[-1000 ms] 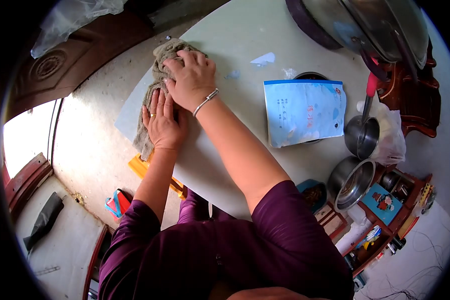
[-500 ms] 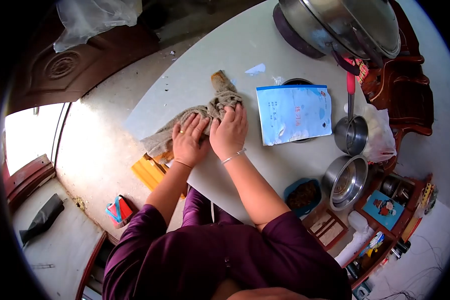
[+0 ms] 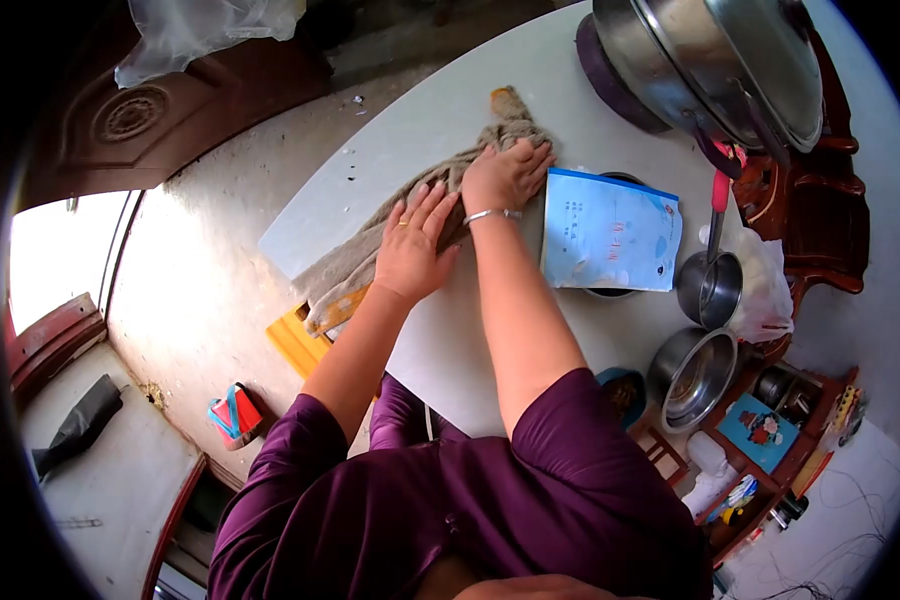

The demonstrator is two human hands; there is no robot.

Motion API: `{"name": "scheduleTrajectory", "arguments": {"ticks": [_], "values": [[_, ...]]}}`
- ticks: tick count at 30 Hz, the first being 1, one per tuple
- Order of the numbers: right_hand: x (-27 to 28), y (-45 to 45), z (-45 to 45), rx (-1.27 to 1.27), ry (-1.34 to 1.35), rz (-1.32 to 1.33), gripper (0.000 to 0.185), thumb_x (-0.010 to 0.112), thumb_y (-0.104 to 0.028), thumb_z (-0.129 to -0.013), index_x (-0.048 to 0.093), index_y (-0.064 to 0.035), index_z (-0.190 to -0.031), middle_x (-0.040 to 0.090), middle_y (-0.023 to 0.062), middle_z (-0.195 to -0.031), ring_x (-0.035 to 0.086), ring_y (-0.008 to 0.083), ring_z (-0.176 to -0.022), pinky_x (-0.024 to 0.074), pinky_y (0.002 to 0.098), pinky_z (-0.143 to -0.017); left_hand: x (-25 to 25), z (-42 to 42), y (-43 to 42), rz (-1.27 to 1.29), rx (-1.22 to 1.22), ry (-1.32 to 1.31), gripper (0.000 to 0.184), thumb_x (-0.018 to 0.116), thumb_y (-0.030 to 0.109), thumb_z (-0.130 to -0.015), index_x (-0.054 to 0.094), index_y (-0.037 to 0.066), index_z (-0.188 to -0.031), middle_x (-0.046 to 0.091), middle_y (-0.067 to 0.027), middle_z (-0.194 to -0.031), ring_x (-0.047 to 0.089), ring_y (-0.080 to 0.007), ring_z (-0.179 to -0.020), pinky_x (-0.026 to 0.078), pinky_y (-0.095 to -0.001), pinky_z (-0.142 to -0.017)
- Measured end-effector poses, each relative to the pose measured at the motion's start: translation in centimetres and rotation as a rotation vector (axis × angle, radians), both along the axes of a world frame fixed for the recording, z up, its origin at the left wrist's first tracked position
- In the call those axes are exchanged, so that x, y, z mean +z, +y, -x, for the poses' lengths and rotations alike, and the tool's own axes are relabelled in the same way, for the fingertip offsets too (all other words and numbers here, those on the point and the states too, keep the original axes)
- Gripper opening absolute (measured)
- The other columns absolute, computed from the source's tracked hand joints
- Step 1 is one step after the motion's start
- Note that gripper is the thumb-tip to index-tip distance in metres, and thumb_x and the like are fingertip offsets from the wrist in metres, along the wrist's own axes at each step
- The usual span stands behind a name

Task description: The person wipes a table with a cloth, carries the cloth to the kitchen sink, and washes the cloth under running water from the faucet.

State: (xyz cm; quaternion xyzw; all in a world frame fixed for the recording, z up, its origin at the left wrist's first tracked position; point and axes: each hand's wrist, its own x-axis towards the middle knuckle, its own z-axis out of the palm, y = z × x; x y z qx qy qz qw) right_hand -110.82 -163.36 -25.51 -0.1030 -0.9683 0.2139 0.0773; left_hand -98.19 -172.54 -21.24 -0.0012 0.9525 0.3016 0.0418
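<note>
A long brown-grey cloth (image 3: 370,235) lies bunched across the pale table (image 3: 450,370), one end hanging over the edge near a yellow stool. Flat on its middle rests my left hand (image 3: 415,245), fingers spread, a ring on one finger. My right hand (image 3: 505,180), with a bracelet at the wrist, presses on the upper part of the cloth, its fingers bent over the folds and partly together. Just right of that hand is a blue booklet (image 3: 612,230), which covers most of a dark round dish.
A large steel pot (image 3: 710,70) stands at the upper right. Below it are a red-handled ladle in a small pot (image 3: 708,290), a plastic bag (image 3: 763,285), a steel bowl (image 3: 692,380) and a blue container (image 3: 622,397). The yellow stool (image 3: 300,345) is by the table's edge.
Both hands have moved from the table's left edge, first right and then up toward the booklet. The cloth has moved along under them and is now stretched out longer.
</note>
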Motion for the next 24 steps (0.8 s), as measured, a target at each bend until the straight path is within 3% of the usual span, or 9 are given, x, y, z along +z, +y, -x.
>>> {"name": "scheduleTrajectory", "arguments": {"ticks": [7, 14, 21, 22, 24], "values": [[-0.5, -0.7, 4.3, -0.096, 0.039, -0.042, 0.046, 0.06, -0.022, -0.085, 0.037, 0.0027, -0.117, 0.025, 0.0316, -0.143, 0.018, 0.0453, -0.136, 0.0166, 0.0514, -0.112, -1.4, -0.8, -1.8, 0.212, -0.052, -0.106, 0.064, 0.056, 0.035, -0.085, 0.033, 0.02, -0.143, 0.022, 0.0001, -0.153, 0.015, -0.0215, -0.142, 0.01, -0.0416, -0.116], [-1.4, -0.1, 7.2, 0.278, 0.24, 0.012, 0.044, 0.067, -0.022, -0.077, 0.045, -0.0004, -0.108, 0.037, 0.0301, -0.136, 0.029, 0.0437, -0.131, 0.0197, 0.0493, -0.111, -1.8, 0.3, -1.2, 0.242, -0.041, -0.129, 0.068, 0.055, 0.038, -0.085, 0.029, 0.02, -0.145, 0.018, -0.0013, -0.154, 0.011, -0.0237, -0.143, 0.007, -0.0438, -0.115], [-2.0, -2.5, 9.3, 0.405, 0.253, 0.032, 0.045, 0.066, -0.026, -0.078, 0.046, -0.0037, -0.112, 0.037, 0.0229, -0.14, 0.027, 0.0395, -0.134, 0.0188, 0.0483, -0.111, -1.4, 1.1, -0.7, 0.231, -0.013, -0.118, 0.073, 0.057, 0.041, -0.083, 0.027, 0.018, -0.146, 0.016, -0.0025, -0.155, 0.01, -0.0239, -0.143, 0.007, -0.0442, -0.115], [-1.9, -3.1, 9.1, 0.421, 0.272, -0.013, 0.044, 0.066, -0.027, -0.076, 0.048, -0.0067, -0.111, 0.04, 0.0218, -0.137, 0.033, 0.0391, -0.131, 0.0265, 0.0468, -0.107, -1.3, 1.1, -0.9, 0.229, -0.011, -0.12, 0.071, 0.055, 0.042, -0.085, 0.028, 0.019, -0.145, 0.017, -0.0014, -0.154, 0.011, -0.0229, -0.143, 0.008, -0.0426, -0.116], [-1.5, -5.0, 8.3, 0.507, 0.226, -0.016, 0.044, 0.066, -0.028, -0.076, 0.049, -0.0076, -0.111, 0.041, 0.0198, -0.137, 0.033, 0.0385, -0.131, 0.0271, 0.0465, -0.107, -1.6, 0.8, -1.5, 0.189, -0.021, -0.099, 0.068, 0.056, 0.041, -0.085, 0.031, 0.019, -0.144, 0.021, -0.001, -0.153, 0.014, -0.0226, -0.142, 0.009, -0.0419, -0.115]]}}
